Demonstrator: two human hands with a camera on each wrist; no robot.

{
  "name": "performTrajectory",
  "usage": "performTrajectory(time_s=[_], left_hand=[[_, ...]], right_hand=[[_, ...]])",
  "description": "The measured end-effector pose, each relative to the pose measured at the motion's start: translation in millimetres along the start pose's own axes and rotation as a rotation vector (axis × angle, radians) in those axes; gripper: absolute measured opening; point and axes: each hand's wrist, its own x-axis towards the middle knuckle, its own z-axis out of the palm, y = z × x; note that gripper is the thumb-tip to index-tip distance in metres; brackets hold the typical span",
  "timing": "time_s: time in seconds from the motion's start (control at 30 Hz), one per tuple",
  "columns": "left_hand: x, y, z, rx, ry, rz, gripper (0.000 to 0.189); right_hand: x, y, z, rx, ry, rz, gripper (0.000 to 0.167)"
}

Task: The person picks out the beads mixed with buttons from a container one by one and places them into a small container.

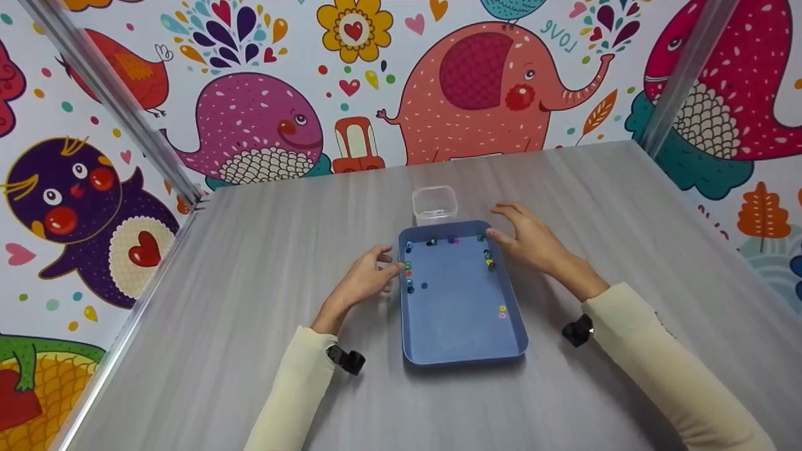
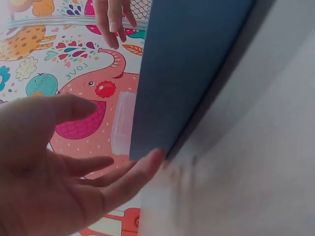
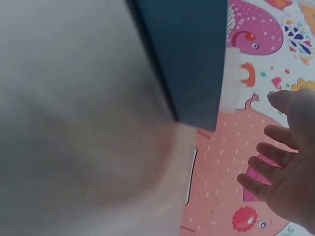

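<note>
A blue rectangular tray [image 1: 460,332] lies on the table, with small coloured beads along its inner edges. My left hand [image 1: 368,275] is beside the tray's left wall, fingers loosely spread and thumb tip right at the rim. In the left wrist view the fingers [image 2: 142,169] reach beside the tray's outer wall [image 2: 182,64] and hold nothing. At the far right corner, my right hand [image 1: 532,243] hovers with its thumb near the rim. Its relaxed, spread fingers [image 3: 270,172] are empty in the right wrist view. Several beads [image 1: 489,260] sit along the right wall, others [image 1: 409,273] along the left.
A clear plastic container [image 1: 435,203] stands just behind the tray's far edge. The grey table [image 1: 263,282] extends around the tray. Walls printed with cartoon animals, such as an elephant [image 1: 432,131], enclose the back and sides, with metal posts [image 1: 683,81] at the corners.
</note>
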Motion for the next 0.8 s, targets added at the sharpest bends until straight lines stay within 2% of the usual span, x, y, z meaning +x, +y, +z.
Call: performTrajectory(time_s=[0.23,0.5,0.8], left_hand=[[0.6,-2.0,5.9,-0.157,-0.015,-0.039,0.06],[3.5,-5.3,14.1,-0.188,-0.037,-0.071,0.057],[3.7,-7.2,18.8,-0.32,-0.09,-0.1,0.062]], right_hand=[[-0.6,-16.0,4.7,0.133,-0.02,-0.016,0.052],[-1.7,-34.7,16.8,0.242,-0.101,0.067,0.048],[-1.0,-50.2,27.5,0.323,-0.204,0.099,0.049]])
